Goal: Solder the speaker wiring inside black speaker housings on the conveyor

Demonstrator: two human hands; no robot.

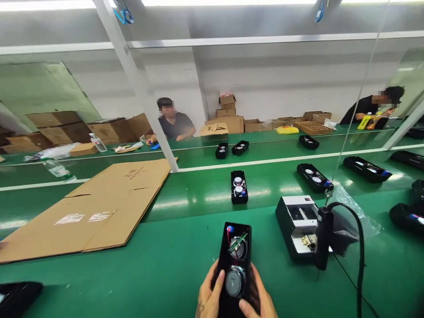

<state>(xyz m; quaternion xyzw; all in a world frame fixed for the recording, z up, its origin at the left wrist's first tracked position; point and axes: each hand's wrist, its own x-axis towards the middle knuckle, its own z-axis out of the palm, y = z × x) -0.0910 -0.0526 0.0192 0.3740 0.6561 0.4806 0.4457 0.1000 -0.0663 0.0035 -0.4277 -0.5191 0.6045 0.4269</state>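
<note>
An open black speaker housing (236, 258) lies lengthwise on the green belt (165, 269) right in front of me. Inside it I see two round drivers, a small green circuit board and red wires. My left hand (208, 296) grips its near left edge, thumb resting beside the lower driver. My right hand (258, 300) grips the near right edge. Both hands hold the housing together at the bottom of the view.
A hanging electric screwdriver (323, 238) with a black cable dangles to the right, in front of a black-and-white box (294, 221). More speaker housings (239, 187) lie along the belt. Flattened cardboard (99, 207) covers the left. Two people sit across the belt beside cartons.
</note>
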